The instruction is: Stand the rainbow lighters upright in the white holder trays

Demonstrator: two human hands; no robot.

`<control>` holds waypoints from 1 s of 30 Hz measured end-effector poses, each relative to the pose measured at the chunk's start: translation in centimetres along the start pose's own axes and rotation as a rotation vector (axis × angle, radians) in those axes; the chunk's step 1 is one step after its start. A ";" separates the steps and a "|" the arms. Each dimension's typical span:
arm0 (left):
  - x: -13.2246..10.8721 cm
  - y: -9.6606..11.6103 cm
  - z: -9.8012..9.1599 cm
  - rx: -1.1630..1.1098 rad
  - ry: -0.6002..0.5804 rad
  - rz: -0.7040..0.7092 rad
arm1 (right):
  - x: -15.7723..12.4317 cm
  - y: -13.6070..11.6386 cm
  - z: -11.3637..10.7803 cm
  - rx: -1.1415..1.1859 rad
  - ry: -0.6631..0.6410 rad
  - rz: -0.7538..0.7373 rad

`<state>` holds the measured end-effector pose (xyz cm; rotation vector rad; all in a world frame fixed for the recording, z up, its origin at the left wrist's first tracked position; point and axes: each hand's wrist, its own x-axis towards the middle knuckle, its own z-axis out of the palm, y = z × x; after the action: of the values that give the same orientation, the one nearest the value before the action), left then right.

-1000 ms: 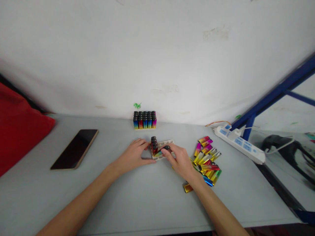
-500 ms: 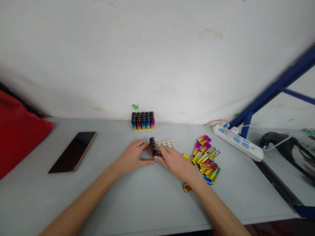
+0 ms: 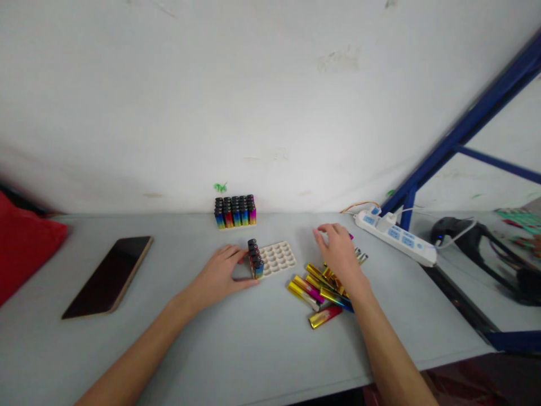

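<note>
A white tray point(image 3: 276, 256) with rows of round holes lies on the table. Along its left end stands a row of lighters point(image 3: 256, 259) with black tops. My left hand point(image 3: 222, 270) is closed round that end, its thumb at the near corner and its fingers beside the row. Over the far side of a loose pile of shiny lighters point(image 3: 315, 285), gold with pink, red and blue, hovers my right hand point(image 3: 340, 254). Its thumb and fingers are apart, and nothing shows between them. Part of the pile is hidden beneath this hand and forearm.
Behind the tray, a filled block of lighters point(image 3: 235, 215) stands near the wall. A phone point(image 3: 107, 276) lies at the left, near a red cloth point(image 3: 25, 248). On the right are a white power strip point(image 3: 395, 237), a blue metal frame point(image 3: 448, 144) and a black device point(image 3: 477, 248).
My right hand has left the tray and moved right over the pile. A blue lighter now stands upright at the near end of the row. My left hand stays at the tray; the view has shifted.
</note>
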<state>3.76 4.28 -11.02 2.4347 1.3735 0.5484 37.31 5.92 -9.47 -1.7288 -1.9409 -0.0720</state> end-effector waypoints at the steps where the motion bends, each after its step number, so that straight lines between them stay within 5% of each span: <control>1: 0.0 0.0 0.0 -0.004 0.001 0.002 | 0.1 1.5 0.3 -0.081 0.048 0.056; 6: -0.1 0.2 -0.1 -0.007 0.007 0.008 | -0.4 5.0 1.9 -0.211 -0.065 0.165; 13: -0.1 0.4 -0.3 -0.004 0.009 0.010 | 0.3 2.9 2.5 -0.040 -0.189 -0.021; 20: -0.2 0.4 -1.2 -0.045 0.008 0.035 | 0.5 1.5 0.9 0.176 -0.161 -0.134; 30: -0.4 0.2 -1.2 -0.005 0.008 0.050 | 0.6 4.4 1.4 -0.077 -0.110 0.199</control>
<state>3.19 3.93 -9.89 2.4710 1.3162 0.5735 40.91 7.79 -11.72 -2.0063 -1.8519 0.0209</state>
